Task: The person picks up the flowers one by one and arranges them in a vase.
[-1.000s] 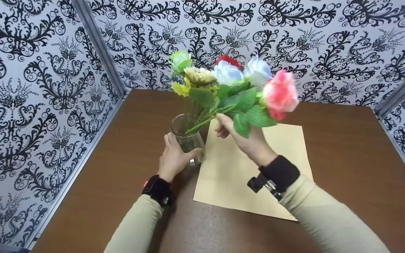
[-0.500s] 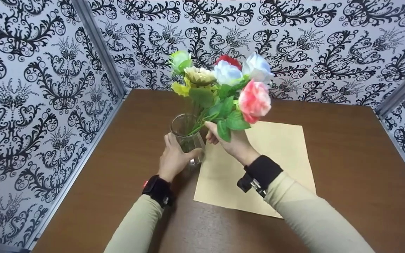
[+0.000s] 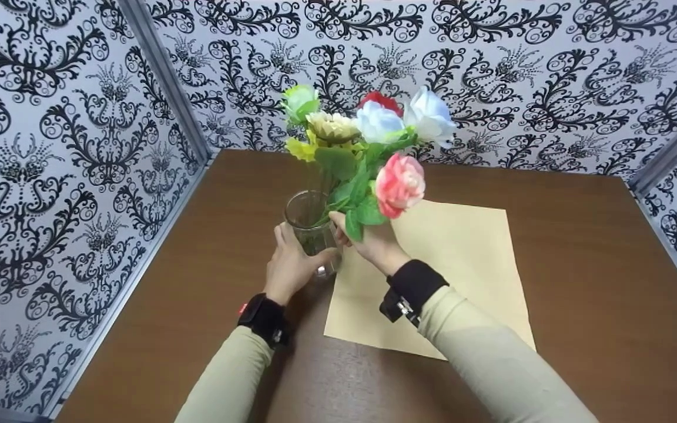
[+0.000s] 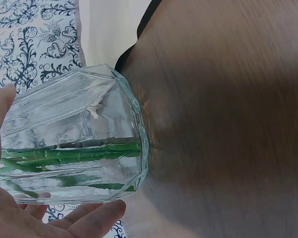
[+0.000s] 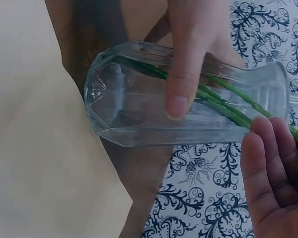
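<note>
A clear glass vase stands upright on the table, its sides gripped by my left hand. Green stems reach down inside it in the left wrist view. Beside the vase's mouth, my right hand pinches the stem of a pink rose. The rose leans right, and its lower stem enters the rim. Above the vase spread two pale blue roses, a red flower, a cream flower, a yellow flower and a pale green rose. Leaves partly hide the right fingertips.
A sheet of tan paper lies on the brown table, partly under the right forearm. Patterned black-and-white walls close off the back and sides.
My right hand has moved left and down, bringing the pink rose closer to the vase and lowering its stem through the mouth. The left hand and vase have stayed put.
</note>
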{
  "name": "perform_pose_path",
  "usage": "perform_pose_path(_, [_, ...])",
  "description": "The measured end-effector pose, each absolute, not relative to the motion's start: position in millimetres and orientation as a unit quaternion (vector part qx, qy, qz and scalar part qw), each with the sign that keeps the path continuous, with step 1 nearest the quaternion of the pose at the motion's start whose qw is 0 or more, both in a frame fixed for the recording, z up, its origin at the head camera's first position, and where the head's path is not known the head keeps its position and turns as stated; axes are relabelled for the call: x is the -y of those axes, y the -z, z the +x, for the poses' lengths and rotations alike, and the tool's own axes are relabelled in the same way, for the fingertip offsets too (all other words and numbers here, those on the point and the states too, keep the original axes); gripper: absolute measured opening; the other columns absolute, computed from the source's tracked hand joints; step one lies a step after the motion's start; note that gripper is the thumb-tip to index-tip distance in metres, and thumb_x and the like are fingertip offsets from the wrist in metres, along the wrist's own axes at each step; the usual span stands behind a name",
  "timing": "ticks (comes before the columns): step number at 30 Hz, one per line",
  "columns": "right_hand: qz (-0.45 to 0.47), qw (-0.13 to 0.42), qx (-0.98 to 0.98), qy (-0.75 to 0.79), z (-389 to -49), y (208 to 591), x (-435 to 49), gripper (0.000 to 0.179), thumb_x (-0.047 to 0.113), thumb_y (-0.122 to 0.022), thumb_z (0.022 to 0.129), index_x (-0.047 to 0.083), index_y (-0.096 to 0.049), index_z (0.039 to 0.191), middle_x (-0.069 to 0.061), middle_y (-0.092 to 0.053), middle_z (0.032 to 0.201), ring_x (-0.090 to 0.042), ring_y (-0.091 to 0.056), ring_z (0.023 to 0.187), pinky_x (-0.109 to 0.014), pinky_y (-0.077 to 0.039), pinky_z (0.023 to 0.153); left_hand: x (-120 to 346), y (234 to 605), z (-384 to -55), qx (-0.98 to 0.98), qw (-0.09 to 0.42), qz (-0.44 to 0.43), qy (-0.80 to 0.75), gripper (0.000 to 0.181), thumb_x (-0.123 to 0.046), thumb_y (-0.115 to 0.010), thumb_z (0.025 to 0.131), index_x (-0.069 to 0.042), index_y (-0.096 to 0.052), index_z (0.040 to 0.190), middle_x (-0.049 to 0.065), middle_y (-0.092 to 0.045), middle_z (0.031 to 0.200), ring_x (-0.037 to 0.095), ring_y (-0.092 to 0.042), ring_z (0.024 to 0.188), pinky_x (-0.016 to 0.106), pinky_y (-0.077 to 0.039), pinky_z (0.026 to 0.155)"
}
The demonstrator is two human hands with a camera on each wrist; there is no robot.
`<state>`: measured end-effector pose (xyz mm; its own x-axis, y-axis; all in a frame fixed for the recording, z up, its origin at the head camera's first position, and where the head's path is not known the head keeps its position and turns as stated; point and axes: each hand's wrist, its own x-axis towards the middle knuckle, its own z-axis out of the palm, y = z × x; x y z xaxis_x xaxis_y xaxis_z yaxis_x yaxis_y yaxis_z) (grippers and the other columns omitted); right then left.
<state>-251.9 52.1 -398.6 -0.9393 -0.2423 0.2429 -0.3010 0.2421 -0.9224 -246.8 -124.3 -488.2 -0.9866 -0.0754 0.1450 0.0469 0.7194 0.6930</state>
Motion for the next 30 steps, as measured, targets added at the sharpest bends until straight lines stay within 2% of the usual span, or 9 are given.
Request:
perform_pose_path(2, [0.164, 0.019, 0.783, -0.6, -252.3, 401.1, -49.3, 0.029, 0.012, -0.061, 0.1, -0.005, -0.069, 0.077, -0.018, -0.066, 0.065, -0.019, -0.064, 0.054, -0.034, -0.056, 0.059, 124.1, 488.5, -246.9, 0.924, 0.08, 0.008, 0.374, 0.111, -0.062, -0.08, 0.078, -0.006, -0.022, 0.154, 0.012, -0.033, 0.142, 0.04, -0.063, 0.111, 0.056, -0.053, 0.082])
perform_pose_path(5, [0.157, 0.019, 0.765, -0.625, -252.0, 405.1, -46.9, 0.026, 0.011, -0.061, 0.1, -0.005, -0.068, 0.081, -0.026, -0.067, 0.071, -0.035, -0.067, 0.06, -0.047, -0.058, 0.063, 123.6, 488.3, -246.5, 0.924, 0.078, 0.011, 0.373, 0.112, -0.064, -0.08, 0.077, -0.007, -0.022, 0.154, 0.012, -0.033, 0.141, 0.04, -0.062, 0.112, 0.057, -0.053, 0.082])
perform_pose_path(6, [0.156, 0.019, 0.758, -0.633, -251.9, 406.3, -46.8, 0.026, 0.012, -0.061, 0.1, -0.005, -0.068, 0.082, -0.025, -0.067, 0.071, -0.04, -0.068, 0.063, -0.052, -0.058, 0.064, 123.6, 488.2, -246.3, 0.924, 0.08, 0.011, 0.373, 0.112, -0.064, -0.08, 0.077, -0.007, -0.023, 0.153, 0.012, -0.034, 0.141, 0.04, -0.062, 0.112, 0.057, -0.053, 0.082])
perform_pose_path(10, [0.156, 0.015, 0.73, -0.665, -250.7, 409.0, -49.6, 0.025, 0.016, -0.063, 0.101, -0.005, -0.069, 0.089, -0.022, -0.069, 0.073, -0.046, -0.068, 0.068, -0.055, -0.058, 0.068, 123.8, 487.8, -245.7, 0.923, 0.084, 0.012, 0.375, 0.112, -0.065, -0.081, 0.075, -0.007, -0.024, 0.152, 0.011, -0.035, 0.14, 0.04, -0.063, 0.112, 0.057, -0.053, 0.082])
perform_pose_path(13, [0.147, 0.015, 0.72, -0.678, -250.3, 409.6, -53.5, 0.029, 0.021, -0.063, 0.101, -0.005, -0.071, 0.088, -0.021, -0.07, 0.074, -0.043, -0.07, 0.069, -0.051, -0.059, 0.069, 123.7, 488.0, -246.0, 0.923, 0.082, 0.015, 0.377, 0.112, -0.064, -0.082, 0.075, -0.008, -0.024, 0.152, 0.011, -0.035, 0.141, 0.041, -0.063, 0.112, 0.058, -0.053, 0.082])
perform_pose_path(19, [0.1, 0.01, 0.721, -0.686, -253.0, 409.2, -59.4, 0.04, 0.03, -0.065, 0.101, 0.003, -0.074, 0.073, -0.016, -0.071, 0.071, -0.028, -0.071, 0.064, -0.037, -0.059, 0.064, 123.8, 489.8, -247.0, 0.921, 0.087, 0.013, 0.379, 0.109, -0.064, -0.082, 0.075, -0.009, -0.026, 0.151, 0.01, -0.036, 0.14, 0.042, -0.064, 0.111, 0.059, -0.053, 0.082])
perform_pose_path(24, [0.054, -0.003, 0.708, -0.704, -259.0, 407.5, -61.0, 0.036, 0.033, -0.07, 0.097, 0.004, -0.071, 0.077, -0.013, -0.069, 0.067, -0.022, -0.068, 0.056, -0.035, -0.057, 0.058, 124.2, 490.4, -247.1, 0.921, 0.085, 0.013, 0.379, 0.109, -0.062, -0.082, 0.076, -0.009, -0.025, 0.152, 0.011, -0.036, 0.141, 0.041, -0.064, 0.111, 0.058, -0.053, 0.082])
perform_pose_path(30, [0.022, -0.031, 0.714, -0.7, -268.5, 404.0, -61.6, 0.044, 0.039, -0.069, 0.097, 0.004, -0.067, 0.072, -0.01, -0.067, 0.06, -0.019, -0.065, 0.049, -0.033, -0.054, 0.05, 124.4, 487.7, -246.1, 0.92, 0.073, 0.015, 0.385, 0.113, -0.063, -0.081, 0.076, -0.007, -0.021, 0.154, 0.011, -0.035, 0.141, 0.04, -0.062, 0.115, 0.056, -0.053, 0.083])
